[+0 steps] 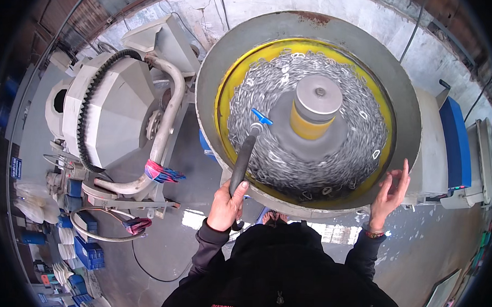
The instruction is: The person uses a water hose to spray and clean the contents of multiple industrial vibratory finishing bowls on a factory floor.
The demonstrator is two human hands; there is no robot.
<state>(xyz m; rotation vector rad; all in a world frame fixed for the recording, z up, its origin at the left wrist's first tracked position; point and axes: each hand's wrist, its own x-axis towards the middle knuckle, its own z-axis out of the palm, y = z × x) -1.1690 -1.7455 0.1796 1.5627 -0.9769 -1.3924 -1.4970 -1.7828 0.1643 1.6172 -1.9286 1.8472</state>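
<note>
My left hand is wrapped round a dark hose that reaches over the near-left rim of a big round tub. At the hose's far end sits a valve with a blue handle, above the tub's contents. Inside the yellow lining lie many small shiny metal links, blurred as if moving round. A capped centre post rises among them. My right hand is at the near-right rim, fingers stretched and apart, holding nothing; whether it touches the rim I cannot tell.
Left of the tub stands a pale tumbling drum with a toothed ring and a bent pipe frame. A blue panel stands at the right. Blue crates and stacked white items lie far left. A thin cable curves across the floor.
</note>
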